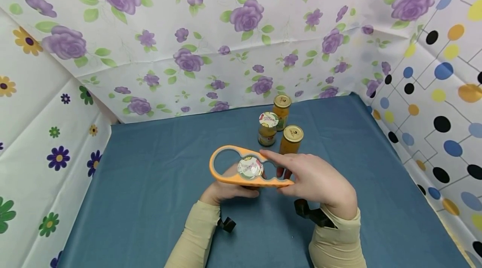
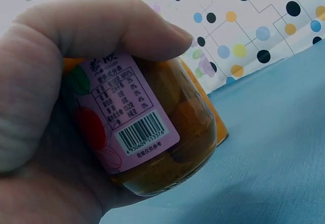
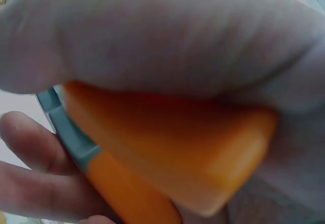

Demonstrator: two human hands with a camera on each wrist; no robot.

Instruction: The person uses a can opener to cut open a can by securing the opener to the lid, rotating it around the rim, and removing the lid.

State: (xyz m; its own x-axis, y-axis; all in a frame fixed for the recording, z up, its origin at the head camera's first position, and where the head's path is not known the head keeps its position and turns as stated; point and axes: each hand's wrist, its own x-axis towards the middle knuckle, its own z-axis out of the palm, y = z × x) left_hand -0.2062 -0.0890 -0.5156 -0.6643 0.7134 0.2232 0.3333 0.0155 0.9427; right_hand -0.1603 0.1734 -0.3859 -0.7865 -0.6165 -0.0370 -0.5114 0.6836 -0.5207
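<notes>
My left hand (image 1: 223, 192) grips a small glass jar (image 2: 195, 132) with a pinkish-purple barcode label, its thumb lying across the glass in the left wrist view. From above, the jar's patterned white lid (image 1: 250, 167) sits within the middle of an orange jar opener (image 1: 233, 180), between its grey-lined arms. My right hand (image 1: 320, 178) holds the opener by its handle ends at the right. Close up in the right wrist view, the orange handle (image 3: 167, 137) lies under a finger or thumb. Most of the jar's body is hidden from the head view.
Three other jars stand just beyond my hands: one with a patterned lid (image 1: 267, 134), a gold-lidded one behind it (image 1: 281, 113), and another gold-lidded one (image 1: 290, 144) nearer. A blue cloth (image 1: 150, 184) covers the table, with patterned sheets on three sides.
</notes>
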